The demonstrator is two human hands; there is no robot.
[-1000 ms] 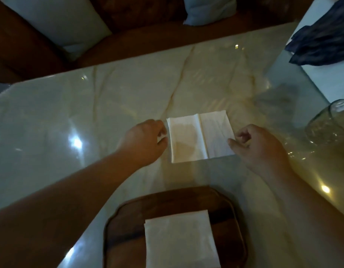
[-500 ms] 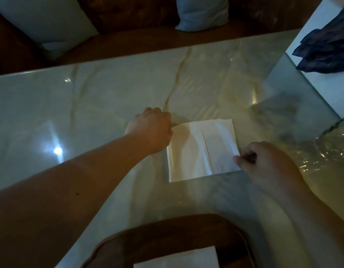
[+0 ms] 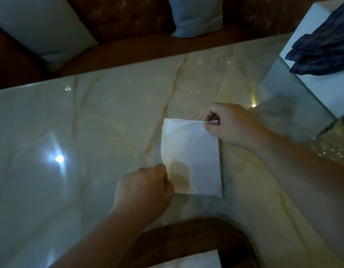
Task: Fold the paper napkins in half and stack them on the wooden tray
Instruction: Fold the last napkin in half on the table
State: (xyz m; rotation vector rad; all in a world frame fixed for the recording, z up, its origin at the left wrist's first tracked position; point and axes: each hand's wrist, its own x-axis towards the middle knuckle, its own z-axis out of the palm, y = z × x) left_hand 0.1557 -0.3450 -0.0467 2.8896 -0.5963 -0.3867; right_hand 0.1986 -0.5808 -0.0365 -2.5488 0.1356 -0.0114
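head view: the paper napkin (image 3: 190,157), lying opened with a centre crease a moment ago, now shows as a single narrower panel at the middle of the frame, so the half fold looks made. the right hand (image 3: 232,125) pinches its upper right corner; the left hand (image 3: 146,187) grips the lower left edge. thin, soft white paper, slightly translucent, on a glossy veined marble table (image 3: 90,132). the dark wooden tray (image 3: 186,235) with rounded rim sits at the bottom, already carrying a folded napkin (image 3: 194,261); stacking likely follows.
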